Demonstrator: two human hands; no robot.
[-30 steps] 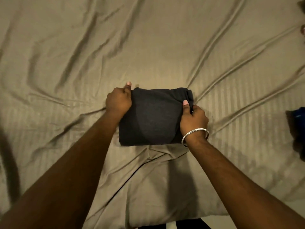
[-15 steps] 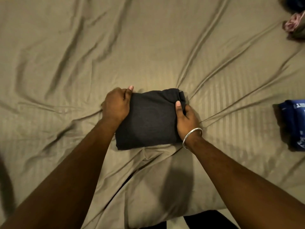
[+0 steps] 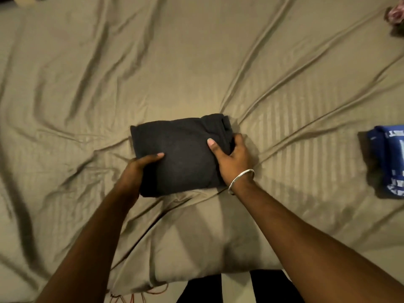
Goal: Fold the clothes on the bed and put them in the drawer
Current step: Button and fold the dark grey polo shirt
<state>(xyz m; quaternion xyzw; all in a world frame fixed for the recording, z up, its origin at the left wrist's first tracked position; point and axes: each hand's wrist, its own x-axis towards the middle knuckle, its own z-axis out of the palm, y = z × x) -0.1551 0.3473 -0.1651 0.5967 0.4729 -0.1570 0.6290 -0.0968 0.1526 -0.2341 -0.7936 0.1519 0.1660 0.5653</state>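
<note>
Head camera looks down on a bed (image 3: 196, 62) covered with a wrinkled olive sheet that has faint stripes. Near the middle of the bed, somewhat toward its near edge, lies a folded dark grey garment (image 3: 181, 152), a compact rectangle with its layers stacked at the right end. The left hand (image 3: 137, 171) grips the near left part of this garment: the thumb lies on top of the cloth and the other fingers go under the edge, where they are hidden. The right hand (image 3: 231, 158) holds the right end of the garment, thumb pressed on the top surface and the fingers curled around the stacked side. A silver bangle (image 3: 240, 180) sits on the right wrist. I cannot tell if the garment is lifted a little or if it rests fully on the sheet.

At the right edge of the bed, well apart from the hands, lies a blue cloth with white markings (image 3: 389, 158), partly cut by the picture border. In the far right corner a small pink item (image 3: 396, 12) is visible, too blurred to identify. Below the near edge of the bed, dark trouser legs (image 3: 201, 289) of the person show.
</note>
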